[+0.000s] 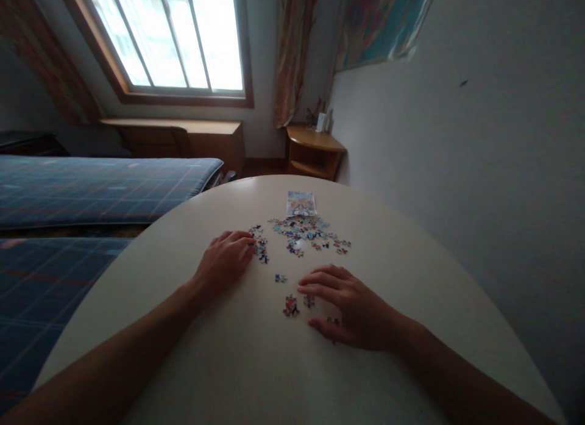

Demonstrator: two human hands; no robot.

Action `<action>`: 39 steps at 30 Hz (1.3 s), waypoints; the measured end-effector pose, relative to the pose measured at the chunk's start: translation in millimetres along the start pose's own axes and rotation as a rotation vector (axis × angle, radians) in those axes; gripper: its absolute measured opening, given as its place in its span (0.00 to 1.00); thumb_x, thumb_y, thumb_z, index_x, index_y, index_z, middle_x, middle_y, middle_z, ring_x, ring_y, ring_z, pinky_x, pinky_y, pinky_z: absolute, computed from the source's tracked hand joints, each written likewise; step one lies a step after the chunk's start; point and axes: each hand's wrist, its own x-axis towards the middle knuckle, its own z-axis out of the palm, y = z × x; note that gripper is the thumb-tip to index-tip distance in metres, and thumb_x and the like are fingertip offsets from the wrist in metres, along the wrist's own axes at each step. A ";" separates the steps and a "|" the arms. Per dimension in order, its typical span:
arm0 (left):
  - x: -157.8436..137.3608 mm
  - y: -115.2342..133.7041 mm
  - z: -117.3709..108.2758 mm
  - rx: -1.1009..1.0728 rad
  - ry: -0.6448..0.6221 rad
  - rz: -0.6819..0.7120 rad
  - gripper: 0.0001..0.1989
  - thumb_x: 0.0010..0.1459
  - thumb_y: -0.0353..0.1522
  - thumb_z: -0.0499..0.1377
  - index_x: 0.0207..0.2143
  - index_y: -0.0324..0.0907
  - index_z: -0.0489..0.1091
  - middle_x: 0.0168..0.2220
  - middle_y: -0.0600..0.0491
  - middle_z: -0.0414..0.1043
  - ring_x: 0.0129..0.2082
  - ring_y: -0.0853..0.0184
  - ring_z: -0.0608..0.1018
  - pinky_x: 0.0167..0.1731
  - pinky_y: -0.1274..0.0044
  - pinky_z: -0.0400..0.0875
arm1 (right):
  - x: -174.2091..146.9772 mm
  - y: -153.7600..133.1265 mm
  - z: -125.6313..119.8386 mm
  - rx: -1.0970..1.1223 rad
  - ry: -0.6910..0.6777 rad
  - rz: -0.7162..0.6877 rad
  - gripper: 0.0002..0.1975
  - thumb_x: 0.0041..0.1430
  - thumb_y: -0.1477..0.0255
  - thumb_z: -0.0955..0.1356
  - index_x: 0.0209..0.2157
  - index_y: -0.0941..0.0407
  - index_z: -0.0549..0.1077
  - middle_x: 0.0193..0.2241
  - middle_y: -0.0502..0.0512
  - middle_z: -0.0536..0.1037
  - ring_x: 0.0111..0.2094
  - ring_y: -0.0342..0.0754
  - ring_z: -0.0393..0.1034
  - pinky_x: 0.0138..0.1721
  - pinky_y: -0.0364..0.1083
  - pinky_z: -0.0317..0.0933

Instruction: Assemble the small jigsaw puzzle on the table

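On the round table my left hand [227, 254] lies palm down, fingers stretched out, their tips touching the edge of a narrow cluster of jigsaw pieces [261, 247]. My right hand [350, 306] is lower and to the right, thumb and fingers apart. Between its thumb and fingers lies a jigsaw piece [309, 301], and another jigsaw piece [333, 321] is partly hidden by the hand. Just left of its fingertips is a small reddish group of joined pieces [290, 305]. Above that sits a blue piece group [280, 278].
A larger spread of loose jigsaw pieces [304, 230] lies farther back, below a small picture sheet [301, 203]. The white round table [219, 364] borders a bed with a plaid cover [105, 190] on the left. A wall [457, 169] runs along the right; a corner shelf [315, 138] stands behind.
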 end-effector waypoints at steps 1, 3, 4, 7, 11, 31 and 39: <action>0.3 0.4 -1.1 0.018 -0.004 -0.018 0.13 0.66 0.35 0.52 0.43 0.46 0.77 0.49 0.53 0.77 0.48 0.58 0.76 0.50 0.63 0.70 | -0.3 4.1 0.1 -0.017 0.021 0.040 0.19 0.61 0.64 0.69 0.53 0.53 0.72 0.51 0.57 0.77 0.54 0.52 0.67 0.57 0.55 0.59; 1.0 1.3 -3.6 0.051 -0.018 -0.054 0.14 0.66 0.35 0.52 0.42 0.46 0.77 0.48 0.53 0.78 0.47 0.57 0.76 0.49 0.63 0.70 | -0.7 14.3 0.6 -0.047 0.076 0.148 0.16 0.64 0.65 0.67 0.51 0.54 0.73 0.50 0.58 0.77 0.53 0.52 0.68 0.56 0.55 0.60; 1.3 1.7 -4.8 0.064 -0.026 -0.069 0.14 0.66 0.35 0.51 0.42 0.46 0.78 0.47 0.53 0.78 0.47 0.57 0.76 0.49 0.63 0.70 | -0.8 19.8 1.1 -0.065 0.107 0.199 0.15 0.65 0.65 0.66 0.51 0.55 0.73 0.49 0.59 0.77 0.52 0.53 0.68 0.56 0.56 0.60; 1.5 2.2 -7.2 0.092 -0.035 -0.099 0.14 0.65 0.34 0.51 0.41 0.46 0.78 0.47 0.53 0.78 0.46 0.57 0.77 0.49 0.63 0.71 | -1.4 34.6 2.5 -0.092 0.151 0.304 0.15 0.67 0.65 0.63 0.49 0.56 0.74 0.49 0.60 0.77 0.53 0.54 0.68 0.56 0.58 0.60; 1.1 0.4 -6.3 0.096 0.003 -0.118 0.14 0.65 0.36 0.52 0.43 0.44 0.76 0.47 0.50 0.78 0.46 0.55 0.77 0.48 0.62 0.71 | -2.4 44.0 3.6 -0.105 0.141 0.370 0.16 0.68 0.65 0.62 0.49 0.57 0.75 0.50 0.60 0.77 0.53 0.55 0.68 0.57 0.59 0.59; 1.8 -3.9 10.9 -0.117 -0.035 0.122 0.19 0.68 0.37 0.48 0.57 0.43 0.69 0.59 0.47 0.69 0.59 0.56 0.69 0.58 0.59 0.65 | -1.4 42.5 6.4 -0.130 0.100 0.395 0.17 0.70 0.67 0.59 0.53 0.56 0.72 0.54 0.60 0.73 0.57 0.55 0.63 0.59 0.59 0.57; -0.6 -0.5 10.7 -0.173 -0.109 0.264 0.18 0.67 0.35 0.52 0.56 0.49 0.70 0.61 0.51 0.66 0.62 0.57 0.65 0.61 0.58 0.61 | -2.0 44.4 7.7 -0.129 0.096 0.390 0.19 0.70 0.64 0.59 0.54 0.56 0.71 0.55 0.60 0.73 0.58 0.56 0.62 0.60 0.60 0.55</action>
